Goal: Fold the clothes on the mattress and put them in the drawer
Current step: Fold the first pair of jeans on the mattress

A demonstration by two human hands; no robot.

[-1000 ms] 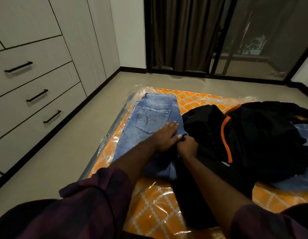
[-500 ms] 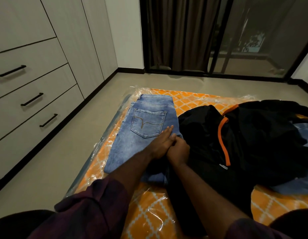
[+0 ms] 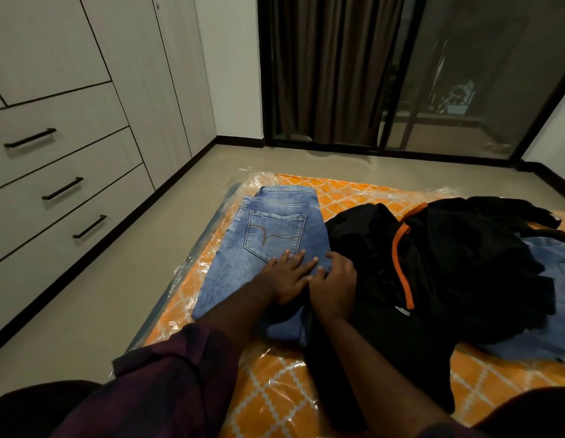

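Observation:
Folded light blue jeans [image 3: 268,229] lie back pocket up on the left part of the orange patterned mattress [image 3: 354,191], which is wrapped in clear plastic. My left hand [image 3: 287,276] presses flat on the jeans just below the pocket, fingers straight. Beside it, my right hand [image 3: 335,286] is at the jeans' right edge and its curled fingers grip the denim there. A heap of black clothes with orange trim [image 3: 464,263] lies just to the right, touching the jeans. Another blue denim piece [image 3: 553,311] shows under that heap at the far right.
A wardrobe wall on the left holds three closed drawers with black handles [image 3: 63,188]. Bare floor [image 3: 110,279] runs between it and the mattress. Dark curtains and a glass sliding door [image 3: 338,74] stand at the back.
Both hands have stayed together at the jeans' right edge, sliding a little toward the pocket. The right hand's fingers now reach further over the denim. The jeans lie flatter.

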